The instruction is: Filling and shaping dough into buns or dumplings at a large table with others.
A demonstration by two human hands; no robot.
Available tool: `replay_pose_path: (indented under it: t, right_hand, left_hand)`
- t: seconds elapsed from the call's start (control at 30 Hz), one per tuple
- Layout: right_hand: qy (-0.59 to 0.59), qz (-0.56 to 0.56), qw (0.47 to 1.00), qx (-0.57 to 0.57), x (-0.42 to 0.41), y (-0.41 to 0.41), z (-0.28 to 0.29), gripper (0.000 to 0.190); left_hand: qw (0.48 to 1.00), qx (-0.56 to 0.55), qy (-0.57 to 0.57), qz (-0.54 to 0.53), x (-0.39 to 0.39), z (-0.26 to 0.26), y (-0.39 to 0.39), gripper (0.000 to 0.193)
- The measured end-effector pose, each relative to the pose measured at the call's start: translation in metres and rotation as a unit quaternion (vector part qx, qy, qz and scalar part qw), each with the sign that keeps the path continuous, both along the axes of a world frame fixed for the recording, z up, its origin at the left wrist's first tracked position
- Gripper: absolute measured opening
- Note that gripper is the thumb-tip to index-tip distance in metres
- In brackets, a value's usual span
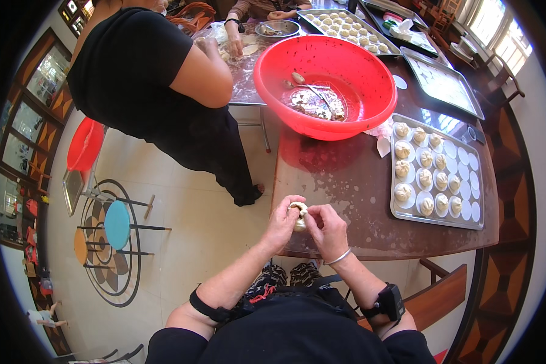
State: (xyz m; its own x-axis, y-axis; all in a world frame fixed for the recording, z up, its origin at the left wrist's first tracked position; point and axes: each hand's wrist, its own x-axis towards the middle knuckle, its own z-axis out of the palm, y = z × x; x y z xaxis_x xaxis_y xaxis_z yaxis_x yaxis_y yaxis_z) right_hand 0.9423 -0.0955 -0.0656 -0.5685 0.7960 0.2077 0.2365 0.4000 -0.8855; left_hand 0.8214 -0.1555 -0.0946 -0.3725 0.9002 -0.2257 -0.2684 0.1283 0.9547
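A partly folded dough bun [300,224] with dark filling showing at its opening is held between my hands, above the near edge of the table. My left hand [284,221] cups it from the left, its thumb at the opening. From the right, the fingertips of my right hand [327,227] pinch the dough's rim. To the right lies a metal tray [393,200] with pleated buns [426,178] on round white papers; several papers [474,180] on its right side carry no bun. Beyond my hands stands a large red plastic basin [273,98] with remnants of filling and a metal utensil inside.
A person in black [136,77] stands at the left by a floured table; another person's hand [235,43] works dough there. Farther back are a tray of buns [346,29] and a paper-lined tray [441,84]. A blue stool [117,225] stands left; a wooden bench [437,291] is near right.
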Motion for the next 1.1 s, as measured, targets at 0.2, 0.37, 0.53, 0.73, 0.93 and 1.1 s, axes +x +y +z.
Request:
replay_pose_path:
  t: [0.2,0.37,0.53,0.73,0.93,1.1]
  right_hand:
    - [0.017,0.037,0.999,-0.005,0.003,0.002,0.009,0.014]
    - [-0.018,0.028,0.999,0.012,0.007,0.01,0.002,0.013]
    - [0.0,0.01,1.0,-0.019,0.003,0.003,0.008,0.012]
    - [0.007,0.007,1.0,-0.013,0.0,0.003,0.004,0.011]
    - [0.011,0.008,1.0,-0.026,-0.001,0.002,0.002,0.011]
    - [0.008,0.004,1.0,-0.026,-0.001,0.003,-0.001,0.011]
  left_hand:
    - [0.995,-0.007,0.032,-0.098,-0.013,0.014,0.002,0.03]
    - [0.995,-0.032,-0.014,-0.091,-0.009,0.026,0.003,0.034]
    - [0.992,-0.029,-0.099,-0.067,-0.011,0.015,0.001,0.031]
    - [0.992,-0.021,-0.103,-0.072,-0.012,0.014,0.0,0.028]
    - [0.99,-0.012,-0.121,-0.065,-0.011,0.014,-0.001,0.027]
    - [0.994,-0.016,-0.102,-0.027,-0.006,0.007,-0.003,0.027]
